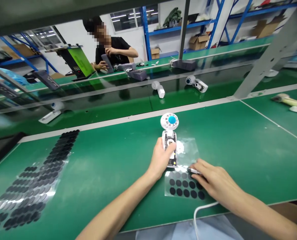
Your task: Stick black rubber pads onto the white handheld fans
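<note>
My left hand [159, 157] is wrapped round a white handheld device [171, 162], its thumb lying across the body. The device has a round, vented head with a blue disc in the middle, and its body is open, showing dark inner parts. To the right, my right hand [210, 175] pinches the plug of a white cable [195, 171] just below the device's lower end. The plug's tip is apart from the device. Beneath both hands lies a clear sheet of round black stickers [185, 184], partly covered by my right fingers.
More sheets of round black stickers [38, 181] lie on the green table [108, 166] at left. Beyond a pale rail [128, 118], several similar white devices [160, 91] rest on a green surface. A metal post [265, 63] rises at right. Across from me, a person [118, 50] handles a grey box.
</note>
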`<action>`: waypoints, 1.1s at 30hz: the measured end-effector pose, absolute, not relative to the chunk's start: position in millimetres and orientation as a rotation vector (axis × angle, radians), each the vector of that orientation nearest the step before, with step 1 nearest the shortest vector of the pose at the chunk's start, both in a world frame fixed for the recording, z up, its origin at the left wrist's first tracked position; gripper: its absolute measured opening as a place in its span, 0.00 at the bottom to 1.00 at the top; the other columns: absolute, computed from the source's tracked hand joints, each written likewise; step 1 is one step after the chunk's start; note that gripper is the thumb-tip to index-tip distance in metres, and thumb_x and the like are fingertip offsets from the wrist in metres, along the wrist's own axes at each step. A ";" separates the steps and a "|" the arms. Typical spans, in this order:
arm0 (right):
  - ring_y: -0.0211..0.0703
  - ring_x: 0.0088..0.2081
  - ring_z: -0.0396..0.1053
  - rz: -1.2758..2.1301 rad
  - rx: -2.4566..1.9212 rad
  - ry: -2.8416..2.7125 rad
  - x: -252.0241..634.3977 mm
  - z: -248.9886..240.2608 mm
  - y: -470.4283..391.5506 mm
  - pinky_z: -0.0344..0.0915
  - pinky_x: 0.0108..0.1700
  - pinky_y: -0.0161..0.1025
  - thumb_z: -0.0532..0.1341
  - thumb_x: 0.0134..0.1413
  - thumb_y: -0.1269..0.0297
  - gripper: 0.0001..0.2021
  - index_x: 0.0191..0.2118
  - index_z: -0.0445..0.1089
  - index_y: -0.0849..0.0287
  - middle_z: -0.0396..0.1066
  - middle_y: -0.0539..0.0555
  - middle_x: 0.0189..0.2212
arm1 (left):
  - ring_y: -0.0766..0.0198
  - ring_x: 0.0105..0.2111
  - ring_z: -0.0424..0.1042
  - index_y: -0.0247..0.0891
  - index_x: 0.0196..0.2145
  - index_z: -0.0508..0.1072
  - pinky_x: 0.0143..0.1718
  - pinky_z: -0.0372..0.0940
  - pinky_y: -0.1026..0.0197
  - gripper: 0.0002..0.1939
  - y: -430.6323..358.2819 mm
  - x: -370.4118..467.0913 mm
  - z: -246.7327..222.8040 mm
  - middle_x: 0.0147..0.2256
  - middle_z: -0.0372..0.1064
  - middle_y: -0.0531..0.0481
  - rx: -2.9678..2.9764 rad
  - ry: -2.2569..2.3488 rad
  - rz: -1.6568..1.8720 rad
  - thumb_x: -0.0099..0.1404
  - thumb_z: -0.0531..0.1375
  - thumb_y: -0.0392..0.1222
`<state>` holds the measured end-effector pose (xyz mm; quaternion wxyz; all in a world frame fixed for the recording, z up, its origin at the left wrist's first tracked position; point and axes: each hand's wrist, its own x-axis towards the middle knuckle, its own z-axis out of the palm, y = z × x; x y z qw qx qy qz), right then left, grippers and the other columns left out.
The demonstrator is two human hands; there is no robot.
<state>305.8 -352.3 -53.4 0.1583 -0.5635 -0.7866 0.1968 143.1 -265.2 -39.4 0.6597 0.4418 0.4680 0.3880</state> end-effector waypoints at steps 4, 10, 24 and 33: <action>0.44 0.26 0.66 0.454 -1.608 -2.377 300.9 -52.4 -348.4 0.57 0.24 0.36 0.49 0.58 0.73 0.05 0.35 0.58 0.56 0.62 0.52 0.30 | 0.66 0.26 0.67 0.38 0.35 0.64 0.30 0.65 0.63 0.14 -262.1 150.8 -54.1 0.28 0.66 0.52 1.158 1.122 0.878 0.53 0.61 0.44; 0.42 0.24 0.63 0.638 -1.629 -2.313 298.6 -45.4 -343.9 0.55 0.25 0.36 0.50 0.55 0.76 0.09 0.29 0.52 0.54 0.60 0.48 0.27 | 0.65 0.26 0.67 0.39 0.34 0.63 0.31 0.63 0.62 0.13 -262.3 147.6 -54.9 0.27 0.65 0.53 1.133 1.164 0.911 0.53 0.61 0.43; 0.41 0.27 0.61 0.693 -1.326 -1.876 280.5 -3.1 -291.5 0.56 0.29 0.36 0.48 0.60 0.69 0.08 0.30 0.60 0.56 0.62 0.48 0.25 | 0.69 0.28 0.63 0.37 0.41 0.59 0.34 0.62 0.64 0.18 -269.5 137.8 -43.2 0.31 0.61 0.54 1.254 0.972 0.817 0.50 0.55 0.31; 0.42 0.27 0.61 0.606 -1.315 -2.041 269.6 -8.0 -281.3 0.55 0.28 0.37 0.45 0.60 0.71 0.10 0.28 0.57 0.56 0.60 0.50 0.26 | 0.69 0.29 0.63 0.36 0.40 0.59 0.32 0.63 0.65 0.17 -267.1 138.7 -40.9 0.32 0.61 0.54 1.195 0.928 0.831 0.51 0.56 0.32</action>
